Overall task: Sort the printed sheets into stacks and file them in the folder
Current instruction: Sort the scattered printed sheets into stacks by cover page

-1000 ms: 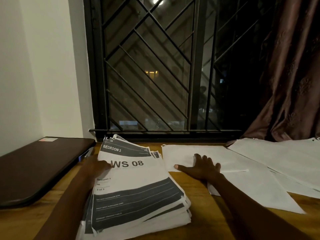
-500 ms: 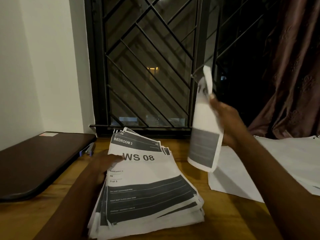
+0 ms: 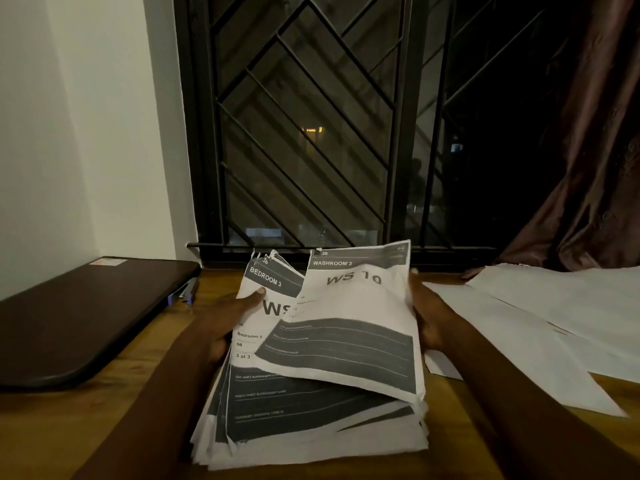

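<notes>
Dark barred window (image 3: 304, 133) behind a wooden desk (image 3: 52, 427), white wall (image 3: 69, 133) left, brown curtain (image 3: 595, 168) right

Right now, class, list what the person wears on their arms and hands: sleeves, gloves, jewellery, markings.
Nothing worn shows. The left hand and right hand are ungloved, with no ring visible. The left forearm and right forearm are bare to the frame's edge: no sleeve, watch or bracelet. Dim light could hide small marks.

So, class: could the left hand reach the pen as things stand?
Probably yes: the pen lies just left of the left hand, only table between, though that hand grips the paper stack.
</notes>
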The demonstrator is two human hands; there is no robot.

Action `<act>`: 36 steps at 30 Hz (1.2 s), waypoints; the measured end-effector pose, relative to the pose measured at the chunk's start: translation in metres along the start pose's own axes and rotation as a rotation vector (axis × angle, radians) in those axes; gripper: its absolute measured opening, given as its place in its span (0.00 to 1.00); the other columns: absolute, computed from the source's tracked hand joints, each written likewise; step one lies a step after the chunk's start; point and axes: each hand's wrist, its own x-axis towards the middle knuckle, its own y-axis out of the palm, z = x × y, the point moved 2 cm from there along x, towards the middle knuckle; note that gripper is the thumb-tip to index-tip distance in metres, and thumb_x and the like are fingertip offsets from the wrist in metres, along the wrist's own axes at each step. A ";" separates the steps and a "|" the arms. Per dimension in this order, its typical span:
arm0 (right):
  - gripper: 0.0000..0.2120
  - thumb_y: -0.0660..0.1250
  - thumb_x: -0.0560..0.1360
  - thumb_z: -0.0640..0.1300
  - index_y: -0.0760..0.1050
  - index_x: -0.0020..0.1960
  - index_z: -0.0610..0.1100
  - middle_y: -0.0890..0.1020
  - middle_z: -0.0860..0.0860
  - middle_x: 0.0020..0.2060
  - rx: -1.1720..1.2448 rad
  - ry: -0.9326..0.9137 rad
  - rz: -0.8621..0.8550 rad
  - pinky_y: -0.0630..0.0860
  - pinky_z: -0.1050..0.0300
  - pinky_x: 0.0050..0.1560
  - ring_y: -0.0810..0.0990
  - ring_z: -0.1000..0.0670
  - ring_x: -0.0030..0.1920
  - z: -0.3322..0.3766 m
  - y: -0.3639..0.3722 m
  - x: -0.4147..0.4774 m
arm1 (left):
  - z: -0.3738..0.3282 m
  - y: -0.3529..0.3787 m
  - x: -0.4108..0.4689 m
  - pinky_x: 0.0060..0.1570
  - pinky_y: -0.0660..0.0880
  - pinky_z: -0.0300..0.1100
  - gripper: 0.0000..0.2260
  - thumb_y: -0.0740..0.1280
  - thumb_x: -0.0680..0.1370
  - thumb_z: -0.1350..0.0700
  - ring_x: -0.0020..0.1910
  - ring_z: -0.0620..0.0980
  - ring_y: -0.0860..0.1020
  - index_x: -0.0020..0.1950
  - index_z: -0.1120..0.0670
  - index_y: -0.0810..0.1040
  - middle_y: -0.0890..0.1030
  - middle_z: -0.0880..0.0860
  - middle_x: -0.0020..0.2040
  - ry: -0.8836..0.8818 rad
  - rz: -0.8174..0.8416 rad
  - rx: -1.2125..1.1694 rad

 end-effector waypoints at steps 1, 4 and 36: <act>0.30 0.52 0.76 0.67 0.72 0.64 0.45 0.81 0.40 0.53 0.041 0.012 -0.001 0.77 0.41 0.52 0.80 0.38 0.52 0.001 -0.002 0.000 | -0.001 0.001 0.000 0.57 0.76 0.54 0.13 0.67 0.77 0.48 0.49 0.59 0.82 0.52 0.57 0.81 0.85 0.59 0.49 0.015 0.000 0.011; 0.29 0.56 0.77 0.63 0.68 0.68 0.43 0.76 0.40 0.60 -0.103 -0.060 -0.157 0.74 0.41 0.57 0.76 0.36 0.59 0.005 -0.010 -0.001 | 0.003 0.002 0.006 0.48 0.75 0.47 0.06 0.65 0.79 0.57 0.42 0.56 0.80 0.46 0.59 0.78 0.83 0.57 0.44 0.020 -0.007 0.038; 0.20 0.71 0.72 0.47 0.71 0.59 0.40 0.76 0.43 0.55 -1.250 -0.250 -0.505 0.74 0.50 0.56 0.76 0.44 0.54 0.004 -0.054 0.001 | 0.003 0.005 0.010 0.51 0.75 0.52 0.03 0.70 0.75 0.64 0.47 0.60 0.79 0.48 0.60 0.78 0.81 0.62 0.53 -0.029 -0.040 0.163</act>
